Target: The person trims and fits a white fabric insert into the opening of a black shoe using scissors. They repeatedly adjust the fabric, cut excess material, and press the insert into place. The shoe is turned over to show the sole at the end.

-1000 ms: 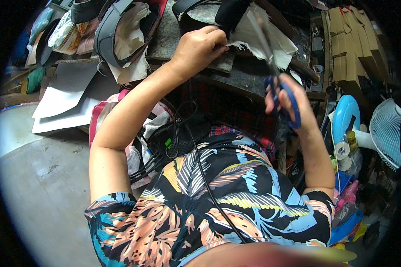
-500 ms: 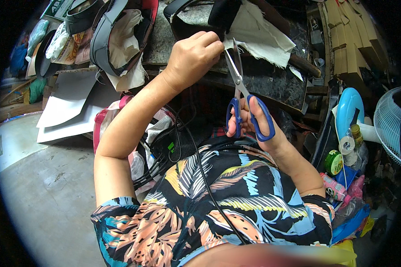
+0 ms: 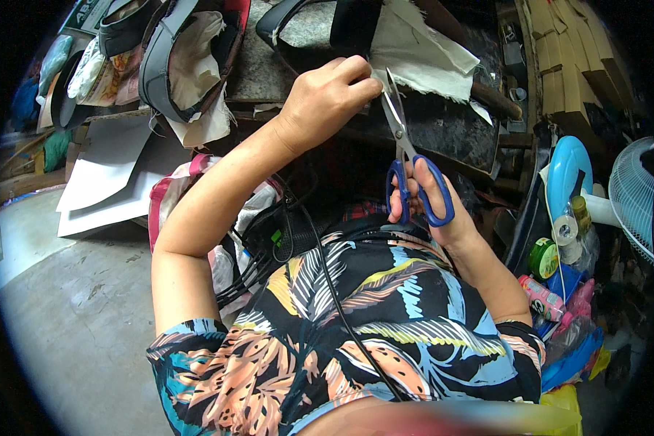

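Note:
My left hand is closed in a pinch at the lower left corner of a frayed cream cloth; its fingertips partly hide what they grip. The cloth hangs from a black curved strap piece on the workbench. In my right hand is a pair of scissors with blue handles, thumb and fingers through the loops. Its blades point up and stand slightly parted, their tips close beside my left fingertips and the cloth's lower edge.
Grey and black strap pieces with cloth lining lie on the bench at left, above white sheets. A bag with red trim and black cables sit below. On the right are a fan, bottles and stacked cardboard.
Both hands have shifted a little to the right, the scissors moving along with the right hand. The blades look somewhat closer together. The strap pieces appear slightly further left and up in view.

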`<act>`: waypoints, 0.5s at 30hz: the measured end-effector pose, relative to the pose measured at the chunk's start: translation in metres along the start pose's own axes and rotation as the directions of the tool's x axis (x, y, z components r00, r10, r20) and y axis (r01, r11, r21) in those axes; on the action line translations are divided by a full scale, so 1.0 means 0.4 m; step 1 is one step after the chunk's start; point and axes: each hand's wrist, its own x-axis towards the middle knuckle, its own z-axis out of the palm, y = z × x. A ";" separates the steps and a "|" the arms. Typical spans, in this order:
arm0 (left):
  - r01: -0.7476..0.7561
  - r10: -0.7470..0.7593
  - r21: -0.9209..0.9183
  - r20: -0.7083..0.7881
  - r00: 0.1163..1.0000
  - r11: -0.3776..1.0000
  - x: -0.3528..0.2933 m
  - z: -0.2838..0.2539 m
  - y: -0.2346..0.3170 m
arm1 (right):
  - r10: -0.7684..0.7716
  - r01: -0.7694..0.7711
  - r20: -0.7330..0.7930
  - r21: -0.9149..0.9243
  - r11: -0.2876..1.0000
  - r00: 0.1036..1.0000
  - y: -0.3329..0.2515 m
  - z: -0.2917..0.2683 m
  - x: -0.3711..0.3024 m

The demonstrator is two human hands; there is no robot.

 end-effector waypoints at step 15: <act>0.172 -0.183 -0.103 -0.100 0.978 0.980 -0.018 0.012 0.016 | -0.031 0.029 0.073 0.029 0.999 0.997 -0.008 0.017 0.005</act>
